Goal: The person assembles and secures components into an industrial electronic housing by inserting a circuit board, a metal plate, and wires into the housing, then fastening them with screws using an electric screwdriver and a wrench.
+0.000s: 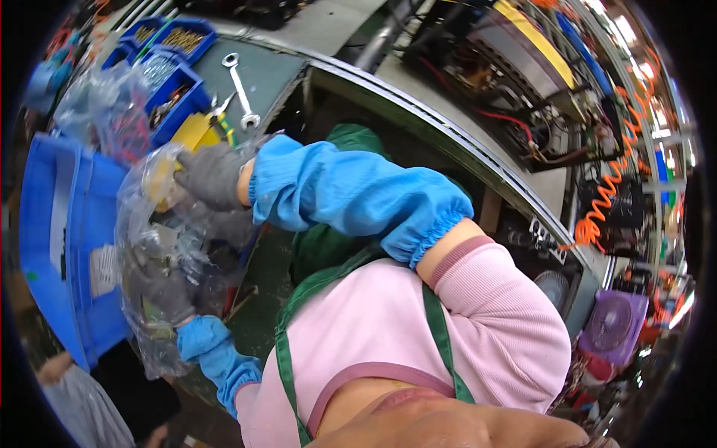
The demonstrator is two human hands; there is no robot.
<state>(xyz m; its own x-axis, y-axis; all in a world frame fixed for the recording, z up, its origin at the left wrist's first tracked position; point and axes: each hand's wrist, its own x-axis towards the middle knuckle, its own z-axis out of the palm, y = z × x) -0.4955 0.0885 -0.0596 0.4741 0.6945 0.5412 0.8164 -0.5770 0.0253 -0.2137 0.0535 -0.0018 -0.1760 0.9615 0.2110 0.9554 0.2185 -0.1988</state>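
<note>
And it's the clear plastic bag that is being handled, spread between the two gloved sets of fingers! It could easily be torn here: the film looks thin, and if it is tugged against a hard part inside, it might be split. Its contents could then be spilled past the left fingers. A snag may be risked too, since the blue plastic bin is set just left of the fingers, its edge close enough for the film to be caught.

At the upper end, the fingers of the right hand are curled in by a rounded yellow piece; whether film, piece or both are gripped cannot be told. Below, the left hand is seen only hazily through the plastic, so whether its fingers are closed cannot be told either.

And the look of that bag! It is crumpled, glossy and streaked with glare, with dim, metallic-looking parts showing between the hands; their exact kind is hidden. Beyond the right fingers, green-and-yellow-handled pliers and a double-ended wrench are laid, near a blue parts tray.
</note>
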